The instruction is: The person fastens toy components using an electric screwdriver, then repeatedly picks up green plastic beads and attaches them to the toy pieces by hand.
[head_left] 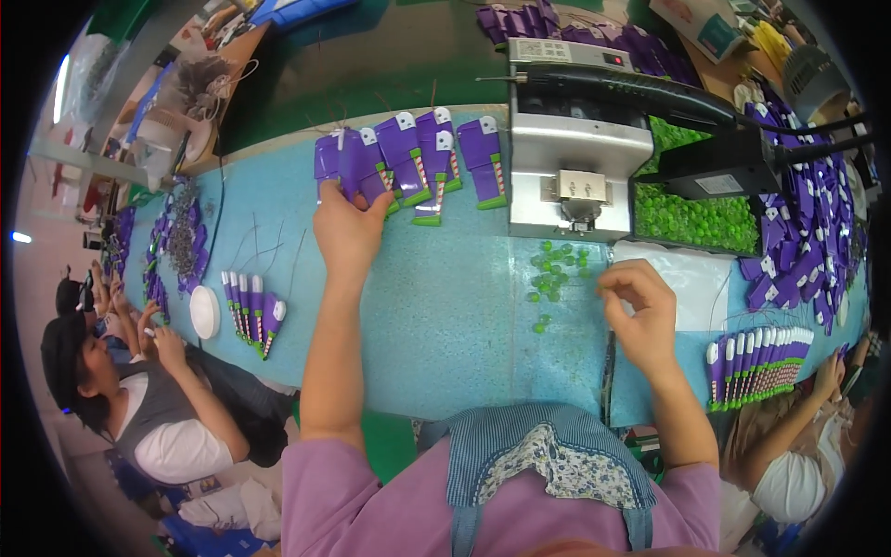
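My left hand (351,230) is closed with fingers and thumb on a flat purple plastic piece (347,165), at the left end of a loose group of similar pieces. Those other purple pieces (402,153) each have a white corner, a red-and-white striped edge and a green foot; thin wires stick up behind some. My right hand (642,311) hovers beside small translucent green beads (554,269) scattered on the blue table. Its fingers are curled in toward the thumb, and whatever may be between them is too small to make out.
Ahead stands a metal bench machine (580,139) with a black cylindrical tool across it. A tray of green beads (701,218) adjoins it. Finished-looking rows of purple pieces (761,367) (251,311) lie at both sides, with a white round lid (204,312). Co-workers (139,399) sit left and right.
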The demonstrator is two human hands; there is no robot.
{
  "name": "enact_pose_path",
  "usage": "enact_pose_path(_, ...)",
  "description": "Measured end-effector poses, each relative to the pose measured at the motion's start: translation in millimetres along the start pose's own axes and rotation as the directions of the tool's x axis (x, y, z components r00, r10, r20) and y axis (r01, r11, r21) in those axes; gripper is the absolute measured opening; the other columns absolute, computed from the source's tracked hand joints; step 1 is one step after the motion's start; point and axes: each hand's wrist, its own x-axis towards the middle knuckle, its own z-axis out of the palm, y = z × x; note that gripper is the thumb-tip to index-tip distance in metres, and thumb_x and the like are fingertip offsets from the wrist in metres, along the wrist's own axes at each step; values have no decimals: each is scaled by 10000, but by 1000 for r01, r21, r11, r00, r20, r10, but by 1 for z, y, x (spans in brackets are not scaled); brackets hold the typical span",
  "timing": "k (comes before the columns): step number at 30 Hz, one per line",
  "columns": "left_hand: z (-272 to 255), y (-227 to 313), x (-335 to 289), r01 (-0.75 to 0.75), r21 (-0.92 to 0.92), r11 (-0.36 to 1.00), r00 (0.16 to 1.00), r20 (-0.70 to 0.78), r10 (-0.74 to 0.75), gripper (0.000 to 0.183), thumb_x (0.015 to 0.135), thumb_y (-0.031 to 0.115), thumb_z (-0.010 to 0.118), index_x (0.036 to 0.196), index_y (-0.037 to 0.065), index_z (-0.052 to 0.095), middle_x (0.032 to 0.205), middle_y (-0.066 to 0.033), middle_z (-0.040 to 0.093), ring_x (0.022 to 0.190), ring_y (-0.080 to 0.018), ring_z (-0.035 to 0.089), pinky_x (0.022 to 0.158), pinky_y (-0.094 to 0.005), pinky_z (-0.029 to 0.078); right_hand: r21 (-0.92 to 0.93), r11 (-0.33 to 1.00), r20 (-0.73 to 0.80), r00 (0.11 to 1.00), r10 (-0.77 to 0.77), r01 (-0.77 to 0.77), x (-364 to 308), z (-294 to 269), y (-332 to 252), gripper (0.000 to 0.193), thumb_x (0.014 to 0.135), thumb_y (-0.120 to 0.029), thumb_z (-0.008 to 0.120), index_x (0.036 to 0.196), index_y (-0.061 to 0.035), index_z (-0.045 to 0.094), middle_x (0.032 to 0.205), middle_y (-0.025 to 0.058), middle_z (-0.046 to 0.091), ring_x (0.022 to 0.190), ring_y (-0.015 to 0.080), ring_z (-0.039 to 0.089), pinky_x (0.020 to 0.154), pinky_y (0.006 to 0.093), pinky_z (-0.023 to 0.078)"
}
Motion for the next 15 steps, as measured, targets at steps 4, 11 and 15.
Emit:
enact_pose_path(4, 11, -18, 10, 93, -492, 866, 991, 129, -33, 352, 734, 197, 786, 935, -2, 577, 752, -54, 641, 650, -149, 599, 575, -302, 477, 417, 891, 91, 983, 158, -182, -18, -11, -2, 191, 799, 126, 543, 954, 49, 625, 1013, 95, 556, 866, 163, 628, 812, 283, 550)
enact_pose_path(11, -9, 56, -108, 413, -907, 79, 882, 420, 214, 321, 801, -7, 618, 1112, 6, 539, 938, -90, 646, 830, -152, 621, 659, -248, 485, 693, 682, 167, 972, 163, -234, -38, -14, -15, 158, 836, 115, 553, 975, 62, 606, 1111, 135, 564, 939, 212, 643, 859, 318, 550)
enact_pose_path(15, -8, 85, -166, 696, -668, 262, 578, 738, 347, 282, 846, 47, 671, 1106, 21, 565, 972, -53, 633, 917, -123, 597, 788, -260, 482, 633, 764, 117, 991, 60, -120, -41, -5, -23, 159, 757, 87, 695, 874, 28, 604, 1009, 138, 634, 877, 205, 640, 786, 311, 535)
